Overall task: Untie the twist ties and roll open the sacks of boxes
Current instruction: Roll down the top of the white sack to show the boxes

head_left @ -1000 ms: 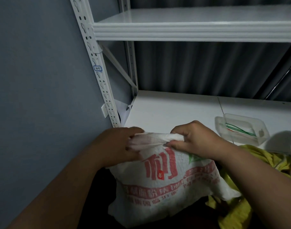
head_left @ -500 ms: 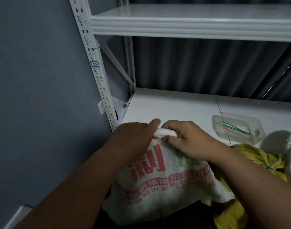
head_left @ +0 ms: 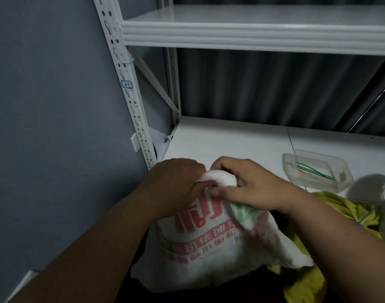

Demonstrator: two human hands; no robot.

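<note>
Both forearms enter from the bottom of the head view and converge at frame centre. Nearest me stands a white woven plastic sack with red printed characters (head_left: 211,241), bulging, its lower edge lost in shadow. Its gathered neck points up and sits between the two hands. The left hand (head_left: 176,182) comes in from the lower left, knuckles up, fingers curled around the left side of the bunched neck; fingertips are hidden behind the fabric. The right hand (head_left: 250,184) comes in from the lower right, wrist bent inward, fingers curled over the top of the neck and thumb pressed against the front of it, pinching the fabric. The hands touch each other at the neck. I cannot tell whether a twist tie is on the neck.

Just right of the sack lies crumpled yellow fabric (head_left: 349,217), partly under the right forearm. Farther back, a clear rectangular plastic tray (head_left: 318,169) holding thin green and red wire ties (head_left: 314,172) rests on the white metal shelf board (head_left: 230,141). Behind rises a dark corrugated wall (head_left: 263,88).
</note>
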